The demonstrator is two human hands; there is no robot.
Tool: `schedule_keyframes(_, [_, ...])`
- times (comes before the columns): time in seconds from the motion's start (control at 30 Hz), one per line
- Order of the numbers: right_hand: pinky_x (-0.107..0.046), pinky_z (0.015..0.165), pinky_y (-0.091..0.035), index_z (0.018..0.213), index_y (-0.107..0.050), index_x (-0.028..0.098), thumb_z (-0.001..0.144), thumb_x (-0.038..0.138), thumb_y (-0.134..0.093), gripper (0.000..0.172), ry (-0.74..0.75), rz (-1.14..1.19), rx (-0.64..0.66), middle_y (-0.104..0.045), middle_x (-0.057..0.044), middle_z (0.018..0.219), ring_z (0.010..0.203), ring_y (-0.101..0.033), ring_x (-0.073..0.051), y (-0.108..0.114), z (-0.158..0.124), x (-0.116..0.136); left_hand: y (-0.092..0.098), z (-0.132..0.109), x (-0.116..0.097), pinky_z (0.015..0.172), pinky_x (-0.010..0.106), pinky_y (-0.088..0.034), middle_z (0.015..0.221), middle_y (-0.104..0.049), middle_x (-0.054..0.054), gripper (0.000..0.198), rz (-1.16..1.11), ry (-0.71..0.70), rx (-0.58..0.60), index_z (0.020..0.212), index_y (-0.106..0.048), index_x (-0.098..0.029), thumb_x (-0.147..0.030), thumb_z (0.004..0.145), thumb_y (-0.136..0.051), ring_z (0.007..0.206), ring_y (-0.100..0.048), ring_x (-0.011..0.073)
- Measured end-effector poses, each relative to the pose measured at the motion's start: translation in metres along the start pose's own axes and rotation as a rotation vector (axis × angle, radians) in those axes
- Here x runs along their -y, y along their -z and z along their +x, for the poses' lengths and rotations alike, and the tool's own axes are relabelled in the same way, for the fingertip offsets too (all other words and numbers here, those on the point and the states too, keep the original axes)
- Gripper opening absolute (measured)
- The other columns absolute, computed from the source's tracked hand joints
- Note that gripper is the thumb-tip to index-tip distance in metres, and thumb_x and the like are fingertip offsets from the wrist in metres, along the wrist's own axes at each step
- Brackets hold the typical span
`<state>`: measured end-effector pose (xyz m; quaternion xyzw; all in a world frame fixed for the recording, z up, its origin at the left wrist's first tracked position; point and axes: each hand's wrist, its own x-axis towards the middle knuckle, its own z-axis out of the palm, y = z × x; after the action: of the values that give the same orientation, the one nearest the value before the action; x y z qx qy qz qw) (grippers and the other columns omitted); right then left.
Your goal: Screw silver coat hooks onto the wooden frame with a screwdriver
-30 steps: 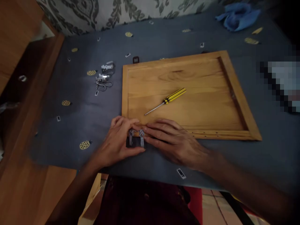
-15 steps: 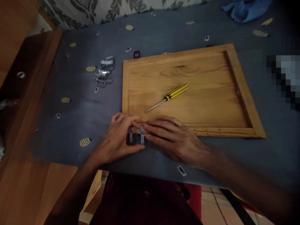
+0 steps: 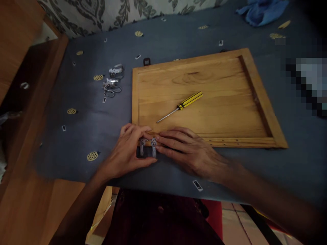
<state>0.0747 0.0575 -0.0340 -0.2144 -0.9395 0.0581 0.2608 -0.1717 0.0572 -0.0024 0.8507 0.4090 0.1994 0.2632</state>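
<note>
A small metal fitting (image 3: 153,143) with two downward prongs sits against the near edge of the wooden panel (image 3: 278,137), towards its left corner. My left hand (image 3: 125,151) is closed around it, fingers on the wood above and thumb below. From the other side, my right hand (image 3: 189,149) lies with its fingers stretched along the panel's near edge, the tips touching the fitting's right side; its thumb is hidden. On the panel rests a screwdriver (image 3: 190,100) with a yellow and black handle, its tip pointing towards my hands.
Several metal clasps with wire loops (image 3: 111,83) lie on the blue patterned tablecloth (image 3: 84,132) left of the panel. A dark square piece (image 3: 146,62) sits behind it. At the back right is a blue cloth (image 3: 264,13). Wooden furniture (image 3: 33,136) borders the left side.
The view has shifted slightly, so everything on the table appears a little displaced. Both hands keep their places at the fitting and the panel edge.
</note>
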Motion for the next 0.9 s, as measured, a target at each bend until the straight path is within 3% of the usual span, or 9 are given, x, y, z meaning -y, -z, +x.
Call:
schedule_keyframes(0.53, [-0.047,0.102,-0.053,0.128,-0.067,0.019,0.106,0.018,-0.037,0.037,-0.043,0.072,0.067,-0.071,-0.009,0.131,0.124,-0.059,-0.024,0.0022,-0.0025,-0.0027,0.0001,0.0002,-0.0002,0.102,0.050,-0.042,0.114,-0.067,0.004,0.066,-0.026,0.052,0.017,0.130,-0.043,-0.029,-0.028,0.077,-0.082,0.109,-0.061,0.0274])
schedule_keyframes(0.73, [-0.044,0.099,-0.054,0.123,-0.068,0.012,0.106,0.016,-0.038,0.035,-0.017,0.057,0.012,-0.071,-0.010,0.129,0.120,-0.059,-0.025,0.0012,-0.0024,-0.0035,-0.0001,0.0008,0.0002,0.103,0.050,-0.042,0.113,-0.065,0.003,0.068,-0.031,0.070,0.021,0.130,-0.044,-0.029,-0.029,0.075,-0.085,0.109,-0.060,0.0274])
schedule_keyframes(0.9, [-0.042,0.100,-0.053,0.124,-0.068,0.015,0.107,0.016,-0.037,0.035,-0.029,0.043,0.012,-0.072,-0.007,0.128,0.121,-0.058,-0.023,0.0016,-0.0018,-0.0027,-0.0002,0.0002,0.0007,0.104,0.051,-0.042,0.113,-0.064,0.004,0.067,-0.045,0.087,0.027,0.130,-0.046,-0.029,-0.031,0.076,-0.085,0.110,-0.060,0.0283])
